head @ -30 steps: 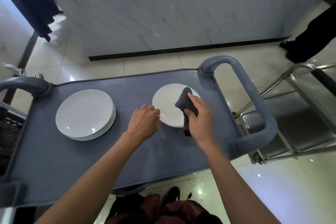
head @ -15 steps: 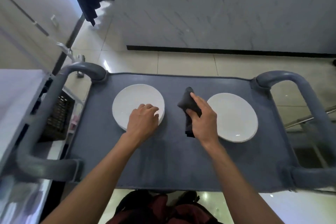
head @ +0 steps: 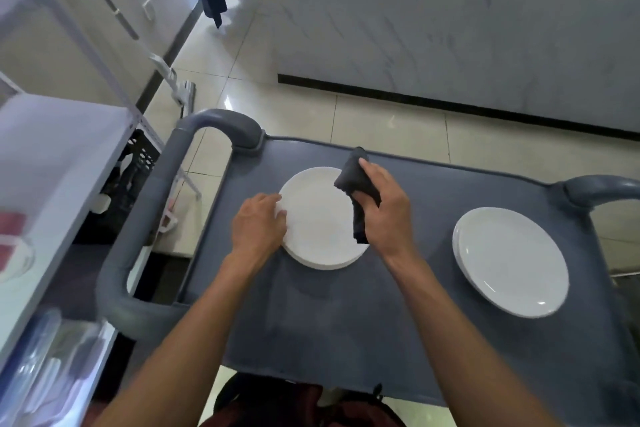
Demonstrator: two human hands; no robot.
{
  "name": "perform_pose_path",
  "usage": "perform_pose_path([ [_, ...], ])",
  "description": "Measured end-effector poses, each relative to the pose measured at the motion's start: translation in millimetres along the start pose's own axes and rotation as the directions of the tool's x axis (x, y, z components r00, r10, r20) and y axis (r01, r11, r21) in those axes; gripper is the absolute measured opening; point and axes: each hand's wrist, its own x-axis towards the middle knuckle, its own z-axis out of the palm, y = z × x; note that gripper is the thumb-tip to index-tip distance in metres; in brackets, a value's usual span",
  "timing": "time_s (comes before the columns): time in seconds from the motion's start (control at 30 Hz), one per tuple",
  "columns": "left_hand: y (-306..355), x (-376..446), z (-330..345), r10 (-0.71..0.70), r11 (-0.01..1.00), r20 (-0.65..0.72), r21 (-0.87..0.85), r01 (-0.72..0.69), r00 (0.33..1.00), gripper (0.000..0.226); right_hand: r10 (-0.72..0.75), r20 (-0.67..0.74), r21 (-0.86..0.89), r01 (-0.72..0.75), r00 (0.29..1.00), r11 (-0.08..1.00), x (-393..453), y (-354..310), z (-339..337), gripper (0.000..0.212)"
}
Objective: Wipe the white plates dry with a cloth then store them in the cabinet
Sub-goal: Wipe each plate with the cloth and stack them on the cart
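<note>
A stack of white plates (head: 320,218) lies on the left half of the grey cart top (head: 346,322). My left hand (head: 258,225) grips the stack's left rim. My right hand (head: 384,210) holds a dark grey cloth (head: 353,180) over the stack's right edge; the cloth hangs down past the rim. Another small stack of white plates (head: 510,260) lies apart on the right side of the cart.
The cart has thick grey handles on the left (head: 145,218) and right (head: 602,187). A white shelf unit (head: 52,166) stands at the left, with a black crate (head: 138,170) beside it. A marble-look wall panel (head: 450,28) rises beyond the tiled floor.
My view swung left from the right-hand plates to the left stack. My left hand moved onto the stack's left rim and my right hand carried the cloth over to its right edge.
</note>
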Motion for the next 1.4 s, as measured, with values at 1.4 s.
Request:
perform_pose_path([
  [1.4, -2.7, -10.1, -9.3, -0.068, 0.387, 0.514, -0.776, 0.498, 0.855, 0.053, 0.006, 0.188, -0.417, 0.075, 0.982, 0.906, -44.2, 38.8, 77.7, 0.054],
])
